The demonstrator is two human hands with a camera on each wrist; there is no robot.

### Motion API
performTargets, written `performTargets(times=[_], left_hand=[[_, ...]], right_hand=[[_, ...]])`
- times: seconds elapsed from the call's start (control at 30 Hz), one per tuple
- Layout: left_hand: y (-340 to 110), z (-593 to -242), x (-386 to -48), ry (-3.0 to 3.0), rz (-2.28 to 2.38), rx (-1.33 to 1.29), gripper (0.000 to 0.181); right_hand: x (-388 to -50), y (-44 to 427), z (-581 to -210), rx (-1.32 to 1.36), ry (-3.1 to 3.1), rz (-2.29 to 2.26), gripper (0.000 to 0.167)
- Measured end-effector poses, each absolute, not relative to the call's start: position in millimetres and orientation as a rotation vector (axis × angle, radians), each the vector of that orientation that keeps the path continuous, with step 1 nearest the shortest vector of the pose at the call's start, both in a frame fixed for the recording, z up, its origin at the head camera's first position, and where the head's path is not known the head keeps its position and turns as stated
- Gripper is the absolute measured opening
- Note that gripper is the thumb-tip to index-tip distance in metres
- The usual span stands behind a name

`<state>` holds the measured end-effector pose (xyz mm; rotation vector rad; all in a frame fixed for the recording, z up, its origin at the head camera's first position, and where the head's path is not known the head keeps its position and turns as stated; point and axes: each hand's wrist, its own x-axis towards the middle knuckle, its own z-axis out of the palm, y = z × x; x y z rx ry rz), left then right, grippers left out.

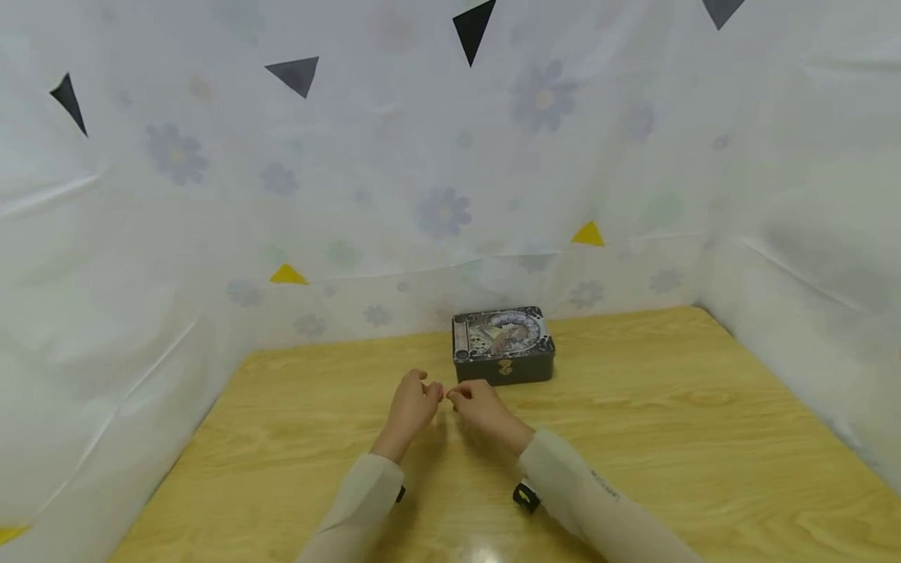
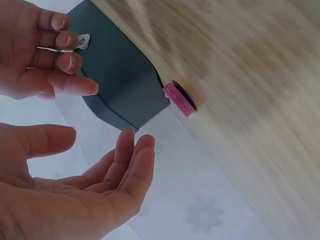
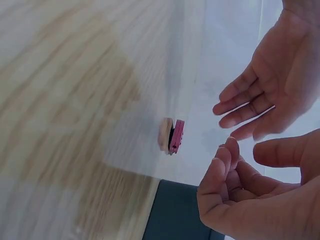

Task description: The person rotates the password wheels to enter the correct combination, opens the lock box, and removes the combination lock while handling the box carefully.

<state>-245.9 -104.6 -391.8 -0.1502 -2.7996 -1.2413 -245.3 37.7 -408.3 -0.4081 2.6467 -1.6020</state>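
Both hands hover close together over the wooden table, just in front of a dark tin box (image 1: 503, 369) with a patterned lid and a brass-coloured clasp. My left hand (image 1: 415, 403) has its thumb apart from its bent, relaxed fingers; nothing shows between them. Facing it, my right hand (image 1: 484, 408) also has a gap between thumb and loosely bent fingers, holding nothing visible. On the tabletop near the box, a small pink object (image 2: 179, 99) with a dark underside and tiny shiny studs stands apart from both hands. The right wrist view shows the same pink piece (image 3: 177, 136); its kind is unclear.
The light wood table (image 1: 704, 407) is enclosed by white flower-print sheeting (image 1: 394, 180) at the back and sides. Black, grey and yellow triangles mark the sheeting. Dark straps or devices (image 1: 525, 496) sit beneath the cuffs.
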Motion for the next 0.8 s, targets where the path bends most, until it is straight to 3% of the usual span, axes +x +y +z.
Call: performTargets(times=[0.43, 0.8], left_hand=[[-103, -398, -210, -2.599, -1.063, -0.435, 0.027], [-99, -409, -178, -2.618, -0.713, -0.540, 0.057]], right_hand=[[-208, 79, -390, -0.598, 2.992, -1.393, 0.025], [-162, 127, -395, -0.775, 3.540, -0.685, 0.052]])
